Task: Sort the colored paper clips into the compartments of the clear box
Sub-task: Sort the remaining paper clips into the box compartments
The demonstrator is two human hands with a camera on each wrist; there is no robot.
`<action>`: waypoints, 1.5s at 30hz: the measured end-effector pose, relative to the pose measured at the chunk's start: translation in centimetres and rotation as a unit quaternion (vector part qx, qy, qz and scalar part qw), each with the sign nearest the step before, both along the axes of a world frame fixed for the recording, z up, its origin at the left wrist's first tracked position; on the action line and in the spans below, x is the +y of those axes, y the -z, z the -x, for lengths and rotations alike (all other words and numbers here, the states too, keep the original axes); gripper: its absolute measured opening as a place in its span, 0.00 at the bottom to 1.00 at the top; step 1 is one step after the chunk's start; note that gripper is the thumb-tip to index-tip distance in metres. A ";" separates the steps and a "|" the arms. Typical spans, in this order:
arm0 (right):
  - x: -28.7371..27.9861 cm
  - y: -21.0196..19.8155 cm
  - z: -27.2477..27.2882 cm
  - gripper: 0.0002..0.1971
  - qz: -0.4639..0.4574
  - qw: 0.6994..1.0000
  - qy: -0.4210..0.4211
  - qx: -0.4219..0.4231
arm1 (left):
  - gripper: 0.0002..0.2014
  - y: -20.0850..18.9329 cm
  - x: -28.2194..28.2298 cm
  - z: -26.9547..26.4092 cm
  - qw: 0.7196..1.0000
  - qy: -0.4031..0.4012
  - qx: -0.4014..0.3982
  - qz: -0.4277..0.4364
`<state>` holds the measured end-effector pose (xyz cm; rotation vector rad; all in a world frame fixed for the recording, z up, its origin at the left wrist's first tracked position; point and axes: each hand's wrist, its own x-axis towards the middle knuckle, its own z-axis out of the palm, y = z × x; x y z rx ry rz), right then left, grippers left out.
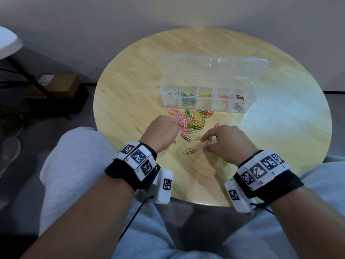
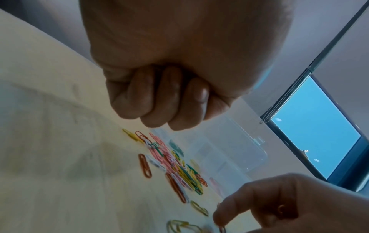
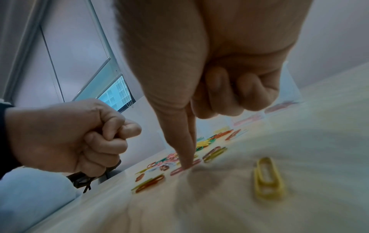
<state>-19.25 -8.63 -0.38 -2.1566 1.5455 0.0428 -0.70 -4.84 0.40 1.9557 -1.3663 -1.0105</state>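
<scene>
The clear box [image 1: 205,107] stands open on the round wooden table [image 1: 130,86], its lid [image 1: 214,66] tipped back. Its compartments hold, left to right, white, green, yellow, pink and red clips. A mixed pile of paper clips [image 1: 190,120] lies just in front of it. My left hand [image 1: 162,131] [image 2: 159,102] is a closed fist at the pile's left edge, and nothing shows in it. My right hand [image 1: 204,144] [image 3: 186,165] pinches thumb and forefinger on a pink clip [image 1: 202,146] [image 3: 176,171] lying on the table, the other fingers curled.
Loose clips lie near me: a yellow and red pair [image 1: 190,151] and a yellow one [image 3: 267,178] beside my right hand. My knees in grey trousers sit at the table's near edge [image 1: 186,200]. A cardboard box [image 1: 59,85] stands on the floor at the left.
</scene>
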 end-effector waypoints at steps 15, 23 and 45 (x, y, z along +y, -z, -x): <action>1.3 0.1 -0.9 0.15 -0.046 0.993 -0.019 0.109 | 0.11 -0.8 0.3 0.4 0.977 -0.034 0.198 0.077; -0.3 -1.8 1.0 0.15 -0.197 0.965 0.085 -0.148 | 0.13 -0.6 0.3 0.5 0.969 -0.014 0.244 0.040; -11.1 -7.5 0.9 0.28 -0.224 0.810 0.318 -0.439 | 0.09 -6.7 -7.7 5.4 0.982 0.027 0.153 -0.106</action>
